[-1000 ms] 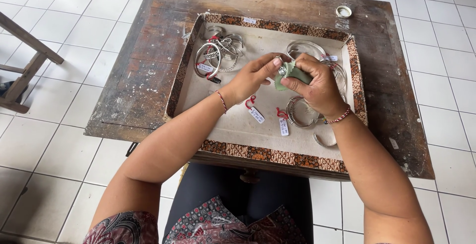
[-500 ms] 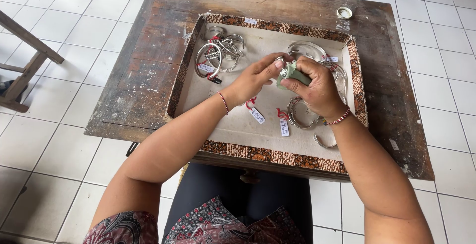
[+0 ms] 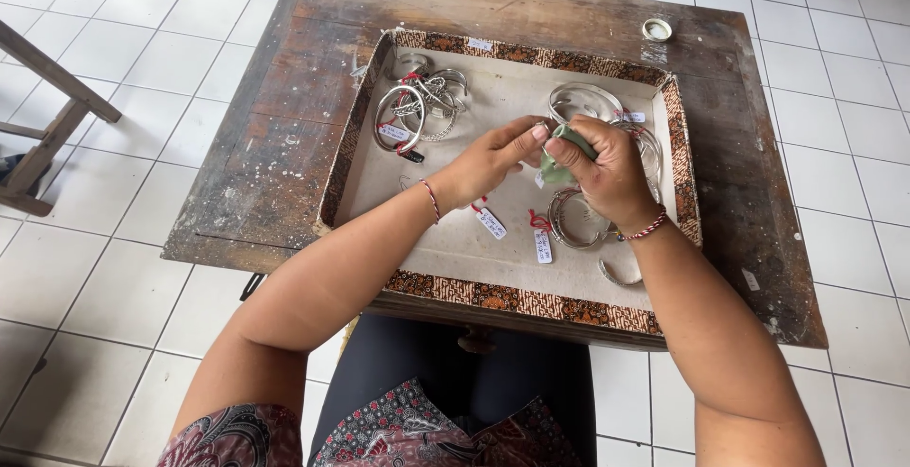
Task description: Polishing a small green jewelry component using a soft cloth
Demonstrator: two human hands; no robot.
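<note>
R hand point(image 3: 607, 168) fingers clamped on green cloth point(image 3: 567, 149) above tray point(image 3: 493, 294); L hand point(image 3: 493, 159) pinches small silver piece, mostly hidden. Cloth soft, light; metal prob. stiff, slippery — grip by edge.

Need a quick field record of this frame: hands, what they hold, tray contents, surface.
left hand: fingertips pinched on a small item that meets the right hand's cloth; item too small to tell
right hand: closed on a green cloth
tray: shallow, pale lining, patterned brown border
tray left: pile of silver bangles with red ties
tray right: more bangles, partly behind the right hand
tags: small white labels on red string, lying mid-tray
table: worn dark wood
small round lid: on table, beyond the tray
</note>
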